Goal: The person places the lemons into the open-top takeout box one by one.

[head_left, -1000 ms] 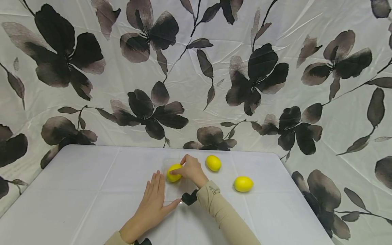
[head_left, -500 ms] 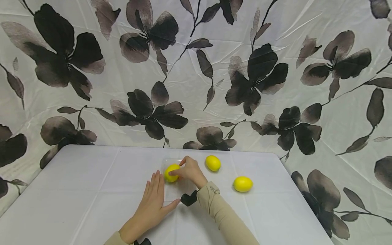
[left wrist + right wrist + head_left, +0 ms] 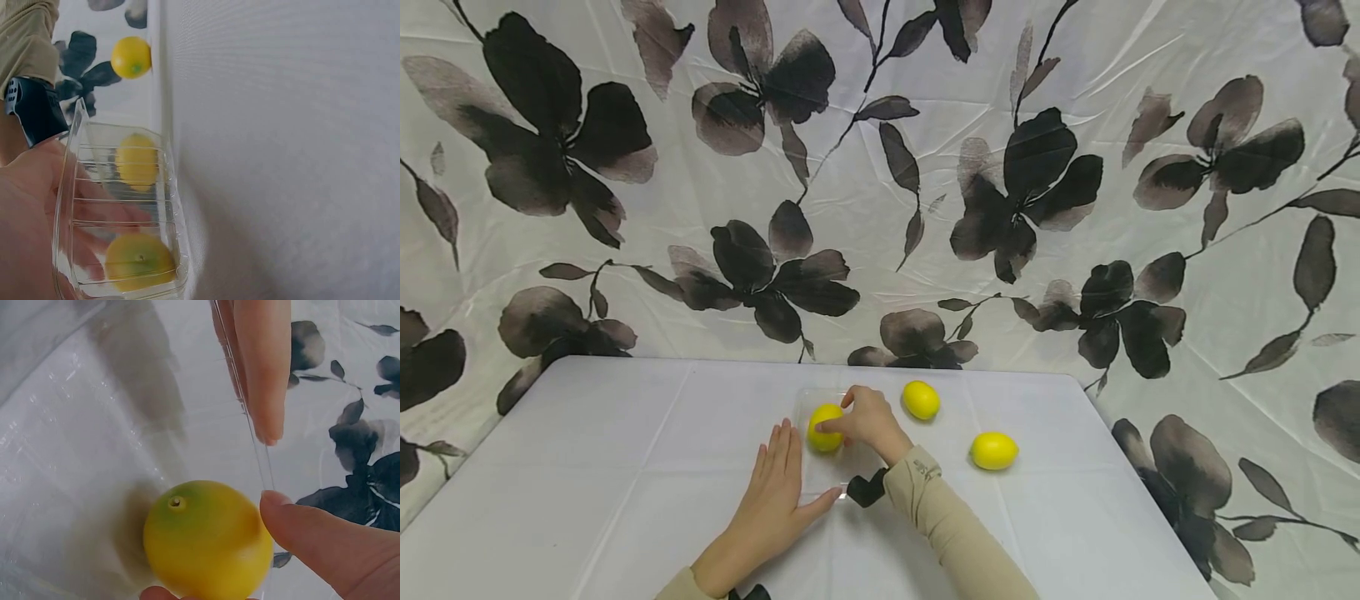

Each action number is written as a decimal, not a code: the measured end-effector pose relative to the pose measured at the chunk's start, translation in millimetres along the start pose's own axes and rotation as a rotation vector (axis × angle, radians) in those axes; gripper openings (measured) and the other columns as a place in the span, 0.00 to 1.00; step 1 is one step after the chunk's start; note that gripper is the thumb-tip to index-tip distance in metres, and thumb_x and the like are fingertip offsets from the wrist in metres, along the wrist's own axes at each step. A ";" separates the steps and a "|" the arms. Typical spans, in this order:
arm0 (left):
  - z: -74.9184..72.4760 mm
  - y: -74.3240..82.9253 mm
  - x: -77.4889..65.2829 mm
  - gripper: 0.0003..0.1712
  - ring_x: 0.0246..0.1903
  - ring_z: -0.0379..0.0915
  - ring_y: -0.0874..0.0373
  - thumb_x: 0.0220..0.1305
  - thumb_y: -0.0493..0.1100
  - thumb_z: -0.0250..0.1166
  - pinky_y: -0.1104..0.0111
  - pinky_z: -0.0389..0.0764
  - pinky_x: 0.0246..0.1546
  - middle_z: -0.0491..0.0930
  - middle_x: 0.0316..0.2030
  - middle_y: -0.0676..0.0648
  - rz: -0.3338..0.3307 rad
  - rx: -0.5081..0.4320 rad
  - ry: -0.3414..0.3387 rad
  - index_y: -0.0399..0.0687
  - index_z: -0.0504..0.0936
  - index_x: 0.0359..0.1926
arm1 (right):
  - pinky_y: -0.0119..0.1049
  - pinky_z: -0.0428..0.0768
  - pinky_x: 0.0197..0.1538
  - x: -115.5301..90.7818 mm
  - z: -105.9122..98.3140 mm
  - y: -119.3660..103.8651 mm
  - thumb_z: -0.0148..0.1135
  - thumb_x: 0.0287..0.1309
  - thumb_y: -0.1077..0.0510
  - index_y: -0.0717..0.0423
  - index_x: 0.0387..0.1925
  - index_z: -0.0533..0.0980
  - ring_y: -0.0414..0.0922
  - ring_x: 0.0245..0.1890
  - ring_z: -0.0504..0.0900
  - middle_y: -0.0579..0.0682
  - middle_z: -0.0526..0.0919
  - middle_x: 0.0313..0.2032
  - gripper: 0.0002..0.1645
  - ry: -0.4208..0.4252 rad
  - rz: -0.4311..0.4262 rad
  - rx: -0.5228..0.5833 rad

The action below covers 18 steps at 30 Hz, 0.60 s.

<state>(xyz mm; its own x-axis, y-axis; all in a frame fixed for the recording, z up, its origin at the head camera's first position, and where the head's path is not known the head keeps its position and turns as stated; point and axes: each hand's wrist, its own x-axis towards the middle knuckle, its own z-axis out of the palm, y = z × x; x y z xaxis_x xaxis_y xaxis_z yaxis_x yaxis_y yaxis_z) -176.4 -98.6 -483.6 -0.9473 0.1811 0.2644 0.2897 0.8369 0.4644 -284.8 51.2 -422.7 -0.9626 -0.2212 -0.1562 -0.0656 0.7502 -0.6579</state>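
A clear plastic box (image 3: pixel 822 482) stands on the table, with a yellow lemon (image 3: pixel 823 433) inside it. My right hand (image 3: pixel 872 421) reaches into the box and pinches this lemon between thumb and finger. In the right wrist view the lemon (image 3: pixel 206 540) shows a greenish stem end, and one fingertip touches its right side. My left hand (image 3: pixel 767 500) lies along the left side of the box with straight fingers, its thumb stretched toward the near edge. Through the clear wall (image 3: pixel 65 194) the left wrist view shows the lemon in the box (image 3: pixel 140 262).
Two more lemons lie to the right of the box, one near the back edge (image 3: pixel 921 400) and one nearer and farther right (image 3: pixel 994 451). A white cloth (image 3: pixel 587 467) covers the table. A floral sheet (image 3: pixel 880 183) hangs behind it.
The lemon in my right hand shifted slightly left, then back right and a little nearer, staying over the box. My left hand has stayed in place.
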 end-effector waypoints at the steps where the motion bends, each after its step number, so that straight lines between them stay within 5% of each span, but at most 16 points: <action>1: 0.2 0.1 0.0 0.62 0.74 0.38 0.34 0.61 0.70 0.61 0.39 0.45 0.70 0.43 0.74 0.27 -0.001 -0.002 -0.001 0.21 0.51 0.72 | 0.31 0.76 0.29 -0.7 -0.9 -0.2 0.79 0.46 0.45 0.64 0.48 0.77 0.47 0.22 0.84 0.52 0.80 0.31 0.35 0.001 0.001 -0.003; 9: 0.5 0.6 -0.3 0.61 0.74 0.37 0.34 0.62 0.67 0.63 0.39 0.45 0.70 0.43 0.74 0.26 0.001 -0.002 -0.003 0.20 0.50 0.72 | 0.30 0.79 0.30 -6.1 -8.7 0.6 0.79 0.47 0.46 0.63 0.48 0.77 0.42 0.20 0.81 0.55 0.80 0.38 0.33 0.010 0.003 -0.028; 18: -0.5 1.2 -1.5 0.62 0.74 0.37 0.34 0.62 0.70 0.60 0.40 0.45 0.71 0.43 0.75 0.27 0.001 -0.012 -0.006 0.21 0.50 0.72 | 0.35 0.81 0.35 -14.3 -22.7 2.5 0.78 0.48 0.46 0.63 0.47 0.78 0.49 0.25 0.86 0.59 0.82 0.44 0.31 -0.003 -0.007 0.017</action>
<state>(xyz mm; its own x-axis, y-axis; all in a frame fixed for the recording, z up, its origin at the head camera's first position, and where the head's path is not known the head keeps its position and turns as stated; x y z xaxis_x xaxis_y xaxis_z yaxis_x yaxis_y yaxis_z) -174.5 -98.2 -483.0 -0.9478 0.1845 0.2600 0.2919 0.8303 0.4747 -277.1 70.4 -405.4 -0.9614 -0.2280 -0.1540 -0.0674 0.7380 -0.6715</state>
